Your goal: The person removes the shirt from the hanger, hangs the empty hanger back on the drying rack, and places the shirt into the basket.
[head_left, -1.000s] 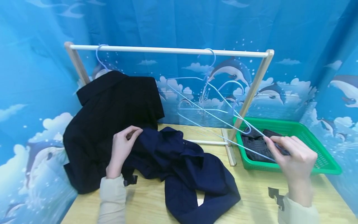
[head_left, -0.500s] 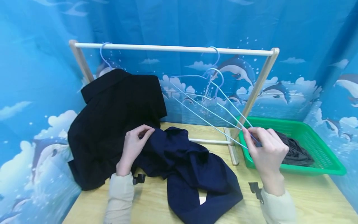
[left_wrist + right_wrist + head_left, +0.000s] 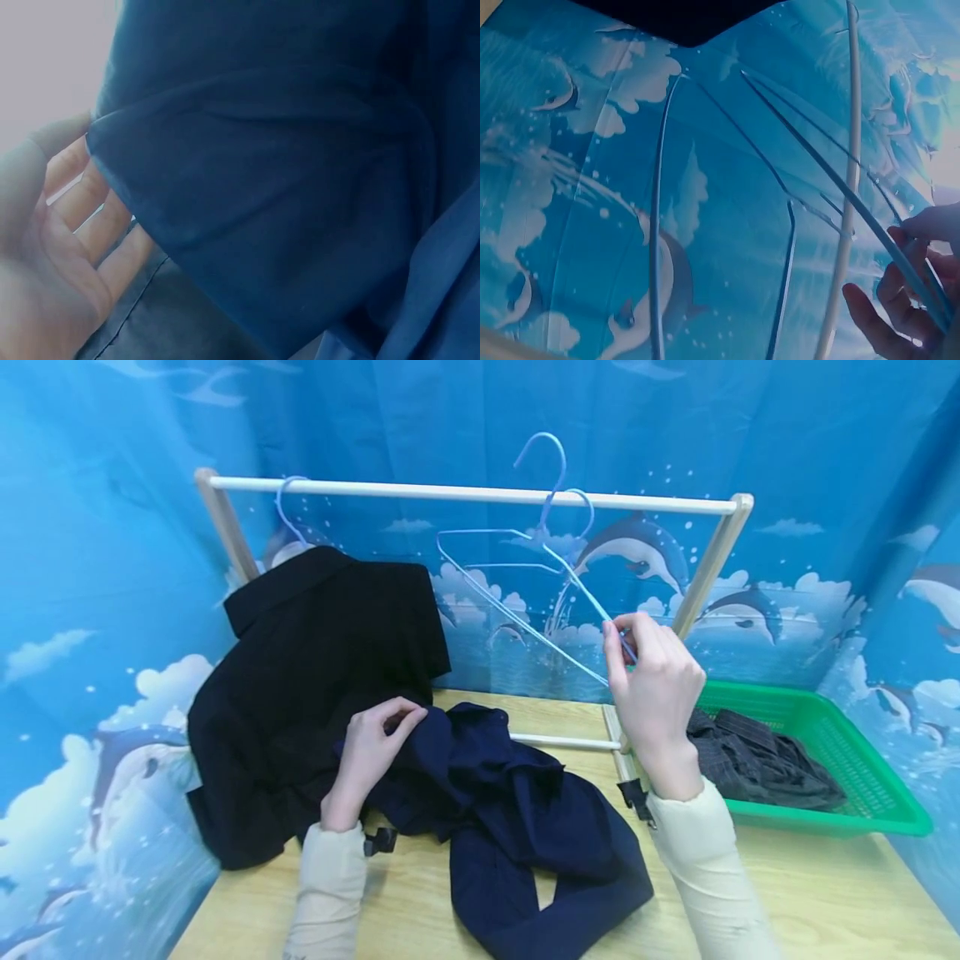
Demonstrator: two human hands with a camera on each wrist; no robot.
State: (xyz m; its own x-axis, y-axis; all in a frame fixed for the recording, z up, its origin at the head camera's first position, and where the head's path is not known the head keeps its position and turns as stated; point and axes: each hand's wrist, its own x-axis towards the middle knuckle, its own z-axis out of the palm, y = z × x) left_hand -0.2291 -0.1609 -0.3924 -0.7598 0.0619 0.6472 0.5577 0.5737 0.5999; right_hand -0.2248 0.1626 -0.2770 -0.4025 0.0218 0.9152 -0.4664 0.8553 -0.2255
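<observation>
My left hand [image 3: 367,752] pinches the edge of a crumpled navy garment [image 3: 525,793] on the table, between thumb and fingertips. In the left wrist view the cloth [image 3: 262,172] spreads out from the fingertips, with the other fingers behind it. My right hand [image 3: 656,689] grips the right end of a light blue wire hanger [image 3: 563,462] and holds it up, its hook above the rack's rail [image 3: 420,492]. A second blue hanger [image 3: 592,512] hangs on that rail, overlapping the held one. In the right wrist view thin bars cross in front of the curtain, near my fingers [image 3: 862,311].
A black short-sleeved shirt [image 3: 330,635] hangs from a hanger at the rack's left. A green basket [image 3: 810,702] with dark folded clothes [image 3: 757,760] stands at the right. The wooden table [image 3: 405,893] lies under everything, with a dolphin-print curtain [image 3: 420,410] behind.
My right hand has moved left and up from over the basket, lifting the hanger until its hook is above the rail. My left hand keeps its pinch on the navy garment.
</observation>
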